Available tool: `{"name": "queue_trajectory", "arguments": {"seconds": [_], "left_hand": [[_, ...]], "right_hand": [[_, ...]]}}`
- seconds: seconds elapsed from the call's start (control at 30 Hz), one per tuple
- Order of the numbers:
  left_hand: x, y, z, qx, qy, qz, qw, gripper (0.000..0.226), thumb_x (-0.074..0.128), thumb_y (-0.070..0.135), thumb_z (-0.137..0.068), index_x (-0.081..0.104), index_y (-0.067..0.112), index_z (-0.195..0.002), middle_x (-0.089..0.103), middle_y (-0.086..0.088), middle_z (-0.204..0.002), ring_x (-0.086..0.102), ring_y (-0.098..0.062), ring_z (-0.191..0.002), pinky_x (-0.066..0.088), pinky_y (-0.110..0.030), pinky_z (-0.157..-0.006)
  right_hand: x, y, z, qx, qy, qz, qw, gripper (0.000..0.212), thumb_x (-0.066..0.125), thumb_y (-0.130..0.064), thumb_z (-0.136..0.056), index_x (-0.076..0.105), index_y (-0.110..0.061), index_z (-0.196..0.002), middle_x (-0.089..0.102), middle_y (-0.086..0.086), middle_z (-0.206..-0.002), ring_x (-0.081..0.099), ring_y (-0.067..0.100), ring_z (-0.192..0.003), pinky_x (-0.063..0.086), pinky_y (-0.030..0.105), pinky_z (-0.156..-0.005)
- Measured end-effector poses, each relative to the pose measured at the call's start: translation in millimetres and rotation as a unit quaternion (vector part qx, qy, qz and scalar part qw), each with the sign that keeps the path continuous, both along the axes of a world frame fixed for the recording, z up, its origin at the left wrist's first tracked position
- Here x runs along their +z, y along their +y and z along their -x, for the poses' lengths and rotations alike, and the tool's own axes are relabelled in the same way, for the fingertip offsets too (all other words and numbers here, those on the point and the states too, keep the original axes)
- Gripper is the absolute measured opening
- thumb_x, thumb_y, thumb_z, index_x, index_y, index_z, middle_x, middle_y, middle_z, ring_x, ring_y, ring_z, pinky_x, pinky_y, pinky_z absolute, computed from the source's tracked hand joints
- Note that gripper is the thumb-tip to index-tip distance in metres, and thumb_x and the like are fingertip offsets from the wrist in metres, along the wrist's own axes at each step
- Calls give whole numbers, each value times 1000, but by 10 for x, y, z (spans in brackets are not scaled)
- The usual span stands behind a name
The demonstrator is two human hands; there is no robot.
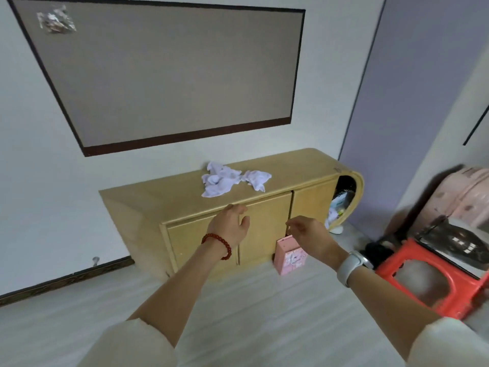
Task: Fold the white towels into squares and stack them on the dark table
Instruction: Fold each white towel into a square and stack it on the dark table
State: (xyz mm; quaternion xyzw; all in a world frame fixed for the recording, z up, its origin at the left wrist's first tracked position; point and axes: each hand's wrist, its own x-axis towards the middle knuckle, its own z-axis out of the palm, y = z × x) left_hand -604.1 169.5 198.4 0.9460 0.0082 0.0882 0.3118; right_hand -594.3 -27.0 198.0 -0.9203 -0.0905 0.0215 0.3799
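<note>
Ahead, crumpled white towels [232, 179] beyond left hand [229, 223].

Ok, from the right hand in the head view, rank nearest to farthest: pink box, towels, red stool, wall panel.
From the right hand:
1. Pink box, just below the hand, on the floor by the cabinet.
2. Towels and red stool: too close to call; towels up-left on the cabinet, stool to the right.
3. Wall panel, high on the wall.

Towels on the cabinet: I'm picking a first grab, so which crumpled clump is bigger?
The left clump is bigger. It spreads wide toward the cabinet's front edge, just beyond the left hand. The right clump is one small bunch.
</note>
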Motion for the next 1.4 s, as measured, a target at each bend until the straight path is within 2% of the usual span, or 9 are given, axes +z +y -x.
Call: {"name": "queue_trajectory", "arguments": {"seconds": [0.1, 0.23, 0.5, 0.67, 0.87, 0.97, 1.13, 1.3, 1.4], "left_hand": [[-85, -276, -918, -18, 26, 66, 997, 25, 53, 19, -90, 62, 13, -111, 64, -2, -112, 59, -19, -100, 47, -30, -88], [-425, -603, -1999, -7, 71, 156, 985, 22, 53, 17, -89, 65, 12, -108, 66, -2, -105, 58, -14, -89, 44, -23, -83], [-1325, -809, -3888, 134, 120, 203, 963, 22, 52, 13, -90, 63, 9, -108, 66, -5, -107, 61, -20, -98, 41, -21, -82], [-1779, -765, -4628, 217, 156, 228, 936, 25, 50, 14, -91, 60, 10, -114, 64, -6, -111, 60, -21, -100, 41, -23, -83], [-2348, -651, -5614, 306, 209, 249, 895, 37, 54, 25, -90, 52, 2, -118, 58, -13, -117, 53, -28, -108, 39, -30, -89], [-2576, -556, -5978, 329, 230, 233, 886, 40, 62, 32, -85, 52, 1, -109, 58, -12, -104, 53, -30, -101, 42, -36, -91], [-2689, -414, -6313, 379, 176, 252, 873, 11, 61, 17, -83, 54, 9, -85, 53, 1, -74, 51, -21, -76, 33, -22, -60], [-2497, -213, -6348, 339, 61, 105, 933, 9, 66, 10, -81, 70, 7, -88, 65, -2, -84, 54, -13, -73, 31, -12, -66], [-2324, -143, -6390, 324, -13, 64, 944, 8, 64, 12, -77, 69, 7, -80, 65, -2, -79, 56, -9, -67, 40, -14, -62]], "right_hand": [[-122, -310, -761, -30, 21, -10, 999, 25, 45, -6, -91, 65, -8, -107, 69, 11, -99, 63, 27, -93, 49, 30, -81], [-391, -651, -1846, -44, 37, -3, 998, 25, 45, -6, -92, 64, -7, -107, 69, 11, -95, 60, 22, -80, 46, 28, -76], [-1040, -895, -4129, 32, 85, 42, 995, 26, 44, -7, -91, 63, -7, -109, 68, 9, -100, 59, 19, -84, 43, 26, -80], [-1359, -669, -5058, 96, 129, 54, 985, 25, 44, -8, -91, 63, -10, -108, 69, 8, -94, 64, 30, -82, 48, 36, -79], [-1715, -328, -6077, 150, 134, 43, 979, 26, 42, -8, -93, 61, -10, -111, 68, 6, -94, 62, 22, -83, 46, 28, -76], [-1906, -103, -6544, 192, 136, 64, 970, 27, 42, -9, -93, 60, -11, -113, 68, 7, -98, 63, 23, -86, 45, 30, -77], [-2121, 401, -7232, 323, 73, 107, 938, 37, 41, -6, -92, 53, -17, -125, 53, 2, -125, 48, 18, -115, 38, 25, -92], [-2128, 849, -7543, 484, -1, 221, 847, 48, 43, -8, -88, 44, -28, -132, 31, -4, -144, 26, 20, -131, 28, 36, -105], [-2031, 969, -7740, 535, 16, 220, 815, 28, 47, -15, -88, 55, -20, -114, 45, -4, -131, 37, 19, -122, 30, 35, -101]]}}
